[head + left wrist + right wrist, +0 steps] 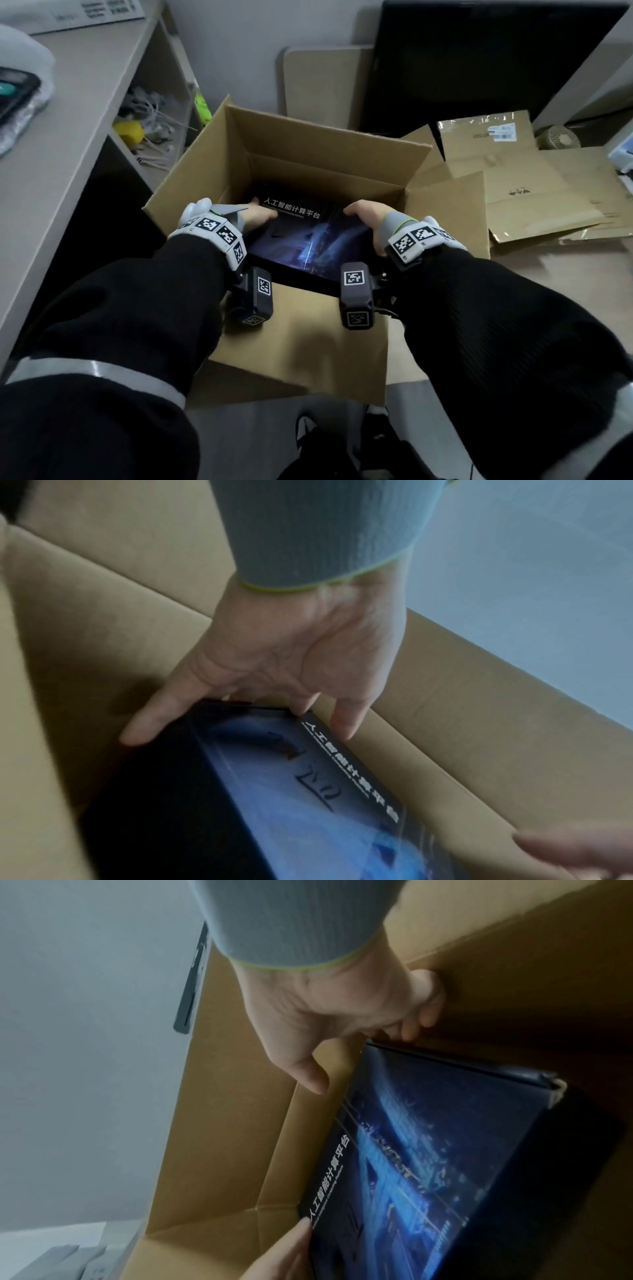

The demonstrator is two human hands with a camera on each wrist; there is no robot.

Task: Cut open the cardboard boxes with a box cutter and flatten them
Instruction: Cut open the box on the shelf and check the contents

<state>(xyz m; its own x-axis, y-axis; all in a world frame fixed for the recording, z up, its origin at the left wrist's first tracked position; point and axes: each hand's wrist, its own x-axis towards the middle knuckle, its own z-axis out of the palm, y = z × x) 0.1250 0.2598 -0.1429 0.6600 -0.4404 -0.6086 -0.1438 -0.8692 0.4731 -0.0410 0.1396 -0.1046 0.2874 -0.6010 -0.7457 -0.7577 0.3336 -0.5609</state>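
A large brown cardboard box (329,144) stands open on the floor, its flaps spread outward. Inside lies a dark blue printed product box (301,236) with white lettering. My left hand (257,214) grips its left end, thumb and fingers curled round the edge (274,669). At the right end, my right hand (366,216) has its fingers hooked over the far corner (335,1010). The product box (291,804) sits tilted within the cardboard walls (222,1123). No box cutter is in view.
Flattened cardboard pieces (513,192) lie on the floor at right. A black panel (479,68) and a beige board (322,85) lean on the back wall. A desk (68,137) with a cable-filled shelf (150,120) runs along the left.
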